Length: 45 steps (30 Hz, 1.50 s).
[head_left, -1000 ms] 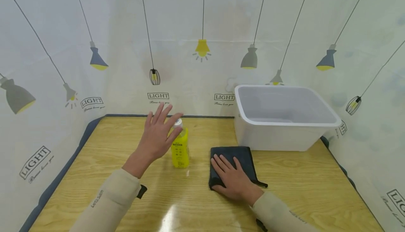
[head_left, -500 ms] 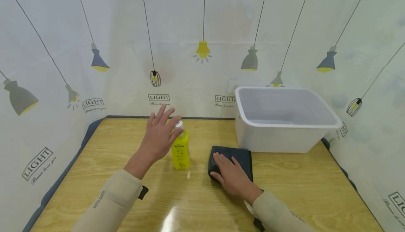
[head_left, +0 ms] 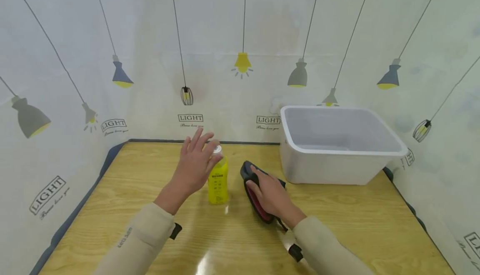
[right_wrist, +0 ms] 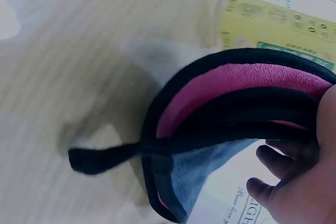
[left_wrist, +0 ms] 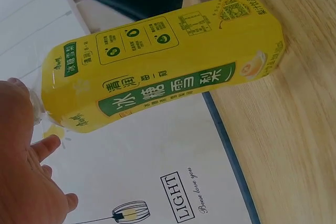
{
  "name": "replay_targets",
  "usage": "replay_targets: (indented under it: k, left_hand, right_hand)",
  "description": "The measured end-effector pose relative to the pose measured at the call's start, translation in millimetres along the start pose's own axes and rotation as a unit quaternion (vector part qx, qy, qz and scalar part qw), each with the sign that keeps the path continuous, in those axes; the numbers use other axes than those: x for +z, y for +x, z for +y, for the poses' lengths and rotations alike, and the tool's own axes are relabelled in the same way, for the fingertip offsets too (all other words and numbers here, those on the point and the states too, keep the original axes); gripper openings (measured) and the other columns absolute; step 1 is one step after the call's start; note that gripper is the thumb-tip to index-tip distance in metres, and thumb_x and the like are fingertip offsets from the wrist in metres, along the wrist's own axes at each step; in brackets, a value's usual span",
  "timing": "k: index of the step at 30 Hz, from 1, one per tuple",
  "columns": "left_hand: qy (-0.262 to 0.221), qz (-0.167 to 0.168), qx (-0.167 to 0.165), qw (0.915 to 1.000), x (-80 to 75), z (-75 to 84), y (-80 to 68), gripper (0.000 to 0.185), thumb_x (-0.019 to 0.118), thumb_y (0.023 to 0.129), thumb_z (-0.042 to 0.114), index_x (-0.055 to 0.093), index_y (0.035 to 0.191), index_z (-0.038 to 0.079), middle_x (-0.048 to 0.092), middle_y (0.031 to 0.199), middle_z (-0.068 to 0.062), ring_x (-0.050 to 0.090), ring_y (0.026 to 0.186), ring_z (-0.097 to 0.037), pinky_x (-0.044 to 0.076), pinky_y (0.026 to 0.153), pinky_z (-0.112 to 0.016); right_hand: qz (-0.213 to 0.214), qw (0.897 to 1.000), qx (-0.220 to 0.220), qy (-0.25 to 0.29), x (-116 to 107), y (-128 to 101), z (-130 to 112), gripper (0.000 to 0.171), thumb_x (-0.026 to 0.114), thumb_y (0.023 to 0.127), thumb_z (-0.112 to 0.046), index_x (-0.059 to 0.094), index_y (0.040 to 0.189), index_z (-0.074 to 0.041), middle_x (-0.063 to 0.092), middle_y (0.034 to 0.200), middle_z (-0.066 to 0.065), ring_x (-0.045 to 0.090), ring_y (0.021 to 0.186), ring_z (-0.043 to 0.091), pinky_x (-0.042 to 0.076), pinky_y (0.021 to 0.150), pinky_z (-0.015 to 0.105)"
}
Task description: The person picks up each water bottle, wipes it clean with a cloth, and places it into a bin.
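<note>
A yellow drink bottle (head_left: pixel 218 181) with a white cap stands upright on the wooden table (head_left: pixel 356 216). My left hand (head_left: pixel 202 150) hovers at its top with fingers spread and straight and the thumb beside the cap. In the left wrist view the bottle (left_wrist: pixel 168 72) fills the frame, and the left hand (left_wrist: pixel 26 182) is not wrapped round it. My right hand (head_left: pixel 264 185) grips a dark cloth (head_left: pixel 248 171), folded and raised off the table just right of the bottle. The right wrist view shows the cloth (right_wrist: pixel 231 93) with its pink inner side and curled fingers (right_wrist: pixel 275 161) round it.
A large white plastic tub (head_left: pixel 330 168) stands at the back right of the table, its inside bare as far as I can see. Walls with a lamp pattern close in the table at the back and on both sides.
My right hand, flat on the spread cloth before, has gathered it, lifted it on edge and shifted it left toward the bottle. The left hand has settled closer to the cap.
</note>
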<state>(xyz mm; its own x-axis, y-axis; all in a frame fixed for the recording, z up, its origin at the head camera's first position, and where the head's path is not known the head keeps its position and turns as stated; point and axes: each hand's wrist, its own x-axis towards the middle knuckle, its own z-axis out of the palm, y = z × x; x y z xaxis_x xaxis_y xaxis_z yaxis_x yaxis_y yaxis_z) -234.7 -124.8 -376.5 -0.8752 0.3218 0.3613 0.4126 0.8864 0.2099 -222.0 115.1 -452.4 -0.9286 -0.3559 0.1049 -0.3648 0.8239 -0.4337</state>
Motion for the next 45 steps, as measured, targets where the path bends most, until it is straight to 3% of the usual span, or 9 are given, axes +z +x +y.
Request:
replay_targets:
  k: [5, 9, 12, 16, 21, 28, 34, 40, 45]
  left_hand:
    - [0.004, 0.015, 0.006, 0.9999, 6.5, 4.6, 3.0, 0.041, 0.04, 0.103, 0.043, 0.047, 0.136, 0.018, 0.035, 0.154, -0.005, 0.009, 0.153, -0.029, 0.012, 0.12, -0.058]
    - [-0.001, 0.02, 0.011, 0.9997, 10.7, 8.8, 5.5, 0.04, 0.04, 0.103, 0.044, 0.048, 0.134, 0.019, 0.034, 0.155, -0.005, 0.009, 0.153, -0.029, 0.012, 0.12, -0.057]
    - [-0.004, 0.024, 0.012, 0.9996, 11.7, 11.8, 6.5, 0.04, 0.041, 0.103, 0.044, 0.048, 0.134, 0.02, 0.034, 0.155, -0.005, 0.01, 0.152, -0.029, 0.013, 0.12, -0.058]
    - [0.01, 0.024, 0.011, 0.9996, 11.8, 12.9, 6.7, 0.041, 0.039, 0.103, 0.045, 0.049, 0.135, 0.021, 0.034, 0.155, -0.005, 0.01, 0.152, -0.029, 0.014, 0.119, -0.058]
    - [0.014, 0.013, 0.01, 0.9998, 10.4, 11.4, 5.7, 0.044, 0.031, 0.105, 0.044, 0.047, 0.139, 0.022, 0.031, 0.157, -0.004, 0.007, 0.153, -0.027, 0.011, 0.119, -0.058]
    - [0.012, 0.003, 0.017, 0.9998, 9.2, 10.1, 6.3, 0.046, 0.027, 0.106, 0.043, 0.045, 0.143, 0.023, 0.028, 0.159, -0.002, 0.005, 0.153, -0.026, 0.009, 0.119, -0.058]
    - [0.02, 0.001, 0.017, 0.9997, 9.3, 9.8, 6.1, 0.045, 0.028, 0.106, 0.044, 0.045, 0.142, 0.023, 0.029, 0.159, -0.002, 0.005, 0.153, -0.026, 0.01, 0.12, -0.058]
    - [0.022, 0.0, 0.018, 0.9996, 9.6, 9.5, 6.4, 0.045, 0.029, 0.105, 0.044, 0.045, 0.142, 0.023, 0.03, 0.159, -0.003, 0.006, 0.153, -0.026, 0.01, 0.12, -0.058]
    - [0.019, 0.003, 0.02, 0.9996, 10.3, 9.3, 6.8, 0.045, 0.03, 0.105, 0.044, 0.045, 0.142, 0.022, 0.031, 0.158, -0.003, 0.007, 0.153, -0.027, 0.01, 0.12, -0.058]
  right_hand:
    - [0.012, 1.0, -0.012, 0.026, -7, 11, -9, 0.059, 0.033, 0.105, -0.046, 0.037, 0.15, -0.008, 0.051, 0.146, 0.011, 0.051, 0.134, 0.026, 0.03, 0.116, 0.05]
    - [0.033, 0.998, -0.026, 0.05, -15, 17, -17, 0.056, 0.035, 0.105, -0.044, 0.042, 0.148, -0.009, 0.063, 0.132, 0.012, 0.061, 0.12, 0.025, 0.043, 0.107, 0.045]
    - [0.042, 0.996, -0.023, 0.069, -22, 21, -26, 0.05, 0.037, 0.105, -0.043, 0.056, 0.134, -0.008, 0.07, 0.11, 0.01, 0.066, 0.104, 0.022, 0.051, 0.095, 0.043]
    - [0.041, 0.996, -0.018, 0.076, -31, 24, -39, 0.046, 0.035, 0.104, -0.045, 0.059, 0.125, -0.011, 0.07, 0.102, 0.007, 0.067, 0.098, 0.022, 0.053, 0.089, 0.044]
    - [0.062, 0.996, -0.035, 0.057, -34, 25, -51, 0.056, 0.037, 0.102, -0.046, 0.039, 0.149, -0.016, 0.061, 0.134, 0.008, 0.059, 0.123, 0.023, 0.048, 0.103, 0.044]
    - [0.077, 0.995, -0.055, 0.017, -31, 25, -57, 0.064, 0.043, 0.102, -0.043, 0.023, 0.156, -0.016, 0.042, 0.153, 0.005, 0.046, 0.138, 0.021, 0.04, 0.112, 0.041]
    - [0.081, 0.993, -0.067, -0.061, -28, 26, -61, 0.072, 0.044, 0.101, -0.043, 0.013, 0.157, -0.01, 0.034, 0.158, 0.008, 0.042, 0.141, 0.023, 0.037, 0.114, 0.042]
    - [0.097, 0.982, -0.071, -0.145, -25, 24, -63, 0.076, 0.045, 0.101, -0.047, 0.011, 0.157, -0.009, 0.032, 0.159, 0.007, 0.035, 0.145, 0.021, 0.032, 0.116, 0.048]
    - [0.114, 0.974, -0.074, -0.181, -22, 24, -61, 0.078, 0.047, 0.099, -0.049, 0.013, 0.157, -0.009, 0.031, 0.16, 0.005, 0.034, 0.146, 0.02, 0.032, 0.116, 0.049]
